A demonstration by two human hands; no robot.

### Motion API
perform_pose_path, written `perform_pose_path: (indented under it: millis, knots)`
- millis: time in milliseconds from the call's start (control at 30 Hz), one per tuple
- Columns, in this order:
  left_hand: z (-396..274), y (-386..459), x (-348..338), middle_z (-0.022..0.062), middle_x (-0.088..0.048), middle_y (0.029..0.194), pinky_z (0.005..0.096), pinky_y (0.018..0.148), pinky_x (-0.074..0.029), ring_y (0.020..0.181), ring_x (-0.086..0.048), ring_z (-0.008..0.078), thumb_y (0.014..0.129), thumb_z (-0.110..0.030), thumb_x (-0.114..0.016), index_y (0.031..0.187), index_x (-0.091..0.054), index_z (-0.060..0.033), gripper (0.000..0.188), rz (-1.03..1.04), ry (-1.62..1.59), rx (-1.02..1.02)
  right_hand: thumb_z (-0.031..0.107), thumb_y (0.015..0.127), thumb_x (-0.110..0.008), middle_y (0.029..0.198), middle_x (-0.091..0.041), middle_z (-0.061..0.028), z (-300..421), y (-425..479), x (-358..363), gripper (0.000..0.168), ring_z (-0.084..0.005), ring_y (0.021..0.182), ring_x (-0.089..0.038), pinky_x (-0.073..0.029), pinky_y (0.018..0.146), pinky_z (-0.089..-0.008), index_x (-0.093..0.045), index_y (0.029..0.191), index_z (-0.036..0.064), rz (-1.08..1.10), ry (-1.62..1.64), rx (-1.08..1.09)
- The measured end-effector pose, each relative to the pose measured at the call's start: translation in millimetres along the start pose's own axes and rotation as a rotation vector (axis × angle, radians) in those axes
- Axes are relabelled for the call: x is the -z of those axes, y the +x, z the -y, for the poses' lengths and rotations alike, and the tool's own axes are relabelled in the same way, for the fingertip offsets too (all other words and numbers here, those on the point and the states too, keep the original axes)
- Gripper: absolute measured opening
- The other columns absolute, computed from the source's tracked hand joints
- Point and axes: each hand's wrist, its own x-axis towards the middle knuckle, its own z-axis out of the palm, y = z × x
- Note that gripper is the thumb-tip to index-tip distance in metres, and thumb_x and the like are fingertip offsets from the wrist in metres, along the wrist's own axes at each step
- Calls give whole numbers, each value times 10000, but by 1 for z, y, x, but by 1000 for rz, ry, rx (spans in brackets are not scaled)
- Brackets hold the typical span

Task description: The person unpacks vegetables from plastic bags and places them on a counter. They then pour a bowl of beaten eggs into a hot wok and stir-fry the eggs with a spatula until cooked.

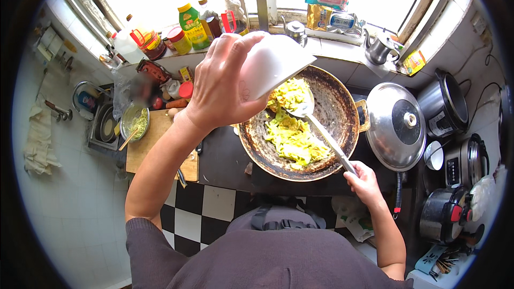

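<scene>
My left hand (219,84) grips a white bowl (273,60) that is tipped on its side above the far left part of a large wok (333,96). The bowl's inside faces away from me and is hidden. In my right hand (361,182) is the handle of a metal spatula (327,138), its head low over the wok near the bowl's rim. Chopped yellow-green vegetables (297,140) lie in the wok, with more of the same heaped around the spatula head. The wok's inner wall is browned and stained, and a loop handle (363,115) sticks out at its right.
A wooden cutting board (152,144) and a metal bowl of shredded food with chopsticks (138,122) are to the left. Sauce bottles (194,26) line the windowsill. Right of the wok lie a lidded pan (395,144), a rice cooker (443,104) and a pressure cooker (439,216).
</scene>
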Motion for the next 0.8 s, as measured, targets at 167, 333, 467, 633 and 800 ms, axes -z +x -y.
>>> perform_pose_path:
  millis: [167,333,467,633,800]
  knots:
    - [-7,-1,-15,186,-526,1049,483,736,-514,956,-575,389,647,-257,-760,1337,-470,-112,761,-39,-9,4,98,846,-671,740,-626,-30,17,-25,52,238,-126,621,-581,-475,604,-286,-654,1055,-13,-124,-375,156]
    - [-19,4,-26,202,-576,1069,449,814,-497,941,-594,372,684,-177,-689,1306,-474,-28,674,-28,-35,22,135,807,-686,862,-686,-200,75,-32,77,274,-370,816,-676,-526,747,-424,-673,1060,33,-140,-842,259]
    - [-27,10,-38,205,-571,1068,461,784,-495,927,-589,384,682,-175,-689,1319,-471,-49,685,-37,-48,1,125,806,-690,962,-709,-177,115,-31,99,344,-364,875,-680,-536,808,-434,-670,1137,38,-137,-1132,381]
    - [-29,9,-43,195,-557,1048,475,757,-506,913,-590,385,673,-212,-716,1334,-470,-83,717,-61,-20,-27,95,804,-706,813,-684,-151,156,-43,100,385,-337,789,-675,-521,749,-448,-620,1179,71,-224,-1484,481]
    - [-34,7,-39,198,-563,1063,468,748,-499,909,-593,384,685,-178,-701,1342,-463,-73,706,-53,0,-26,99,821,-696,839,-670,-155,148,-60,111,395,-339,762,-657,-508,709,-438,-611,1205,58,-275,-1441,666]
